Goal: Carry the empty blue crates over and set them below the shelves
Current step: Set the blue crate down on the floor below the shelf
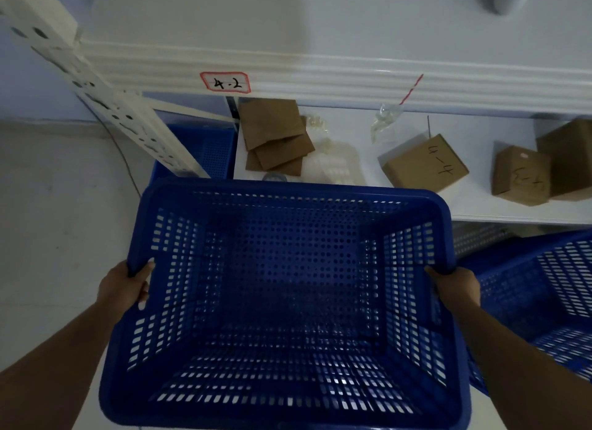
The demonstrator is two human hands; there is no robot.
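An empty blue perforated crate (pixel 288 288) fills the middle of the view, held up in front of the white shelf unit (pixel 320 74). My left hand (pixel 128 285) grips its left rim and my right hand (pixel 455 285) grips its right rim. A second blue crate (pixel 544 295) sits on the floor at the right, partly under the lower shelf. A third blue crate (pixel 205 147) lies under the shelf at the left, behind the upright post.
The lower shelf (pixel 480 210) holds flat brown cardboard pieces (pixel 275 135), plastic bags (pixel 384 122) and brown boxes (pixel 423 163) marked by hand. A white slotted post (pixel 96 87) stands at the left. Pale tiled floor (pixel 57 221) lies to the left.
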